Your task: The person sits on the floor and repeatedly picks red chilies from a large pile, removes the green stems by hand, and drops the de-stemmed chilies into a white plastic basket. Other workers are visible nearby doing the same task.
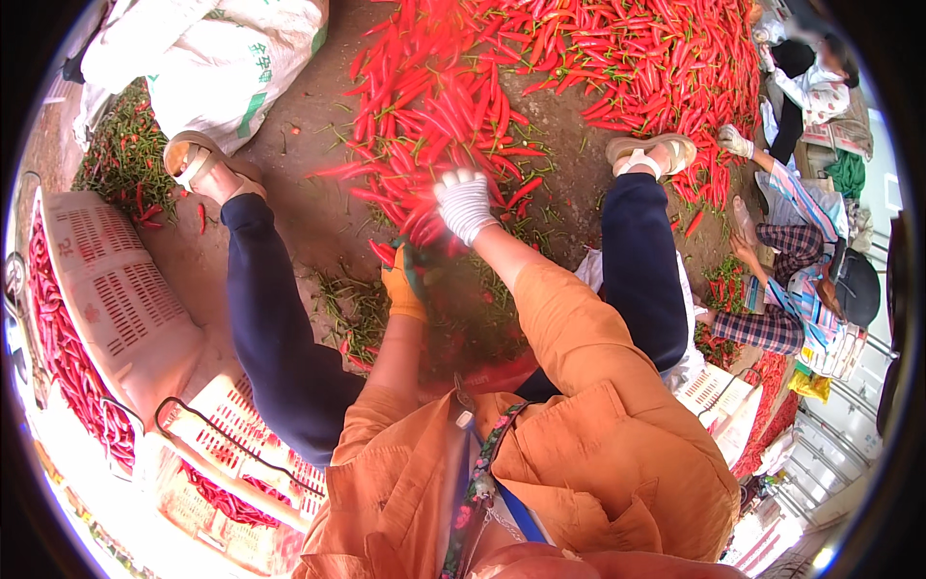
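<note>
My right hand (464, 204), in a white striped knit glove, lies on a loose pile of red chili peppers (441, 119), fingers pointing away from me. Its fingertips bend down among the peppers, so any grip is hidden. Nearer to me is my left hand (406, 289), in an orange glove with a dark green palm side. One red chili (382, 253) lies against its thumb side, and more peppers sit just beyond its fingers. Blur hides whether that hand grips them. Green stems (354, 307) litter the ground below and beside it.
A larger chili heap (651, 61) spreads at the far right. White woven sacks (239, 65) stand at the upper left, beside a stem pile (126, 152). Plastic crates (119, 282) with chilies stand at left. Two people (803, 282) sit at right. My sandalled feet (210, 170) flank the pile.
</note>
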Available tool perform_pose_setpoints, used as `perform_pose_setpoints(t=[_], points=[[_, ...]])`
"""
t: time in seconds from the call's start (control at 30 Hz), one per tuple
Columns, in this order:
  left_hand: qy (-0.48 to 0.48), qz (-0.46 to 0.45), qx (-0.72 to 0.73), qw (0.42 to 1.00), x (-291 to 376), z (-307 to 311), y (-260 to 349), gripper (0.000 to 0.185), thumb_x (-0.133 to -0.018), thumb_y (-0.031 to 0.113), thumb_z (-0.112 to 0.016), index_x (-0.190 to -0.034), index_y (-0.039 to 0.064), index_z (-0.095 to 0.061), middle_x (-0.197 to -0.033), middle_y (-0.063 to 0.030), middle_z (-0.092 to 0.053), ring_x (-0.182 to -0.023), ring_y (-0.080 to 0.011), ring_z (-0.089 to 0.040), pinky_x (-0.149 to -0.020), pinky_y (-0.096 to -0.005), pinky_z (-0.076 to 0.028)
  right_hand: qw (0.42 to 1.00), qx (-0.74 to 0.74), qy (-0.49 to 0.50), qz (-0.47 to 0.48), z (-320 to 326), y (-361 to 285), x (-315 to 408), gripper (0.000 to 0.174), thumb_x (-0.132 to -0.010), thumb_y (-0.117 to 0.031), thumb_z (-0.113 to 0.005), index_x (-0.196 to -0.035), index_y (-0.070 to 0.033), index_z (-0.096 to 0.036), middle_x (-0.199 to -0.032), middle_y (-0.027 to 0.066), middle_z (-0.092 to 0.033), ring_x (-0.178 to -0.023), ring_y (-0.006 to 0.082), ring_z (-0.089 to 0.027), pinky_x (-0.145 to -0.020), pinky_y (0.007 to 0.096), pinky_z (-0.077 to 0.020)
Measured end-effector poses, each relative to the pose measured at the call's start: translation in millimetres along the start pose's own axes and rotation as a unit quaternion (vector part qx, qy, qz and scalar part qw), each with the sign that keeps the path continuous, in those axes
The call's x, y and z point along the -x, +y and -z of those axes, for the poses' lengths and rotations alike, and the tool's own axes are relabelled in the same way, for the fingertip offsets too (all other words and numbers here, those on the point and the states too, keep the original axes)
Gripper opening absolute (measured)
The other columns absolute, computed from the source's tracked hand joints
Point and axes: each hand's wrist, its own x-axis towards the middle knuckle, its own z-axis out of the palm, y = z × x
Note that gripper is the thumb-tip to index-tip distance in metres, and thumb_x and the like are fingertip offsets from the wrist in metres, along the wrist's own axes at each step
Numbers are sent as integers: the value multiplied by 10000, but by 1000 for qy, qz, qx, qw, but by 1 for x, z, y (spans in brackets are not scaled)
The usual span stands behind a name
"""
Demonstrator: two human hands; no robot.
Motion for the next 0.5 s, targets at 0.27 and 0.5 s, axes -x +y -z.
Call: perform_pose_setpoints(t=[0.27, 0.5], points=[[-146, 23, -107, 983, 15, -22, 36, 275, -843, 251, -608, -1016, 39, -585, -773, 4, -550, -632, -92, -492, -561, -243, -409, 981, -86, -32, 171, 46, 5, 51, 308, -749, -317, -630, -980, -126, -560, -892, 68, -572, -886, 253, -549, -809, 424, -396], [-342, -124, -125, 923, 131, -42, 92, 212, -883, 237, -583, -933, 31, -567, -751, -16, -551, -604, -91, -482, -549, -234, -391, 852, -520, -23, 49, 170, -4, 139, 207, -842, -179, -582, -999, -44, -588, -782, 99, -585, -708, 249, -582, -667, 352, -461]])
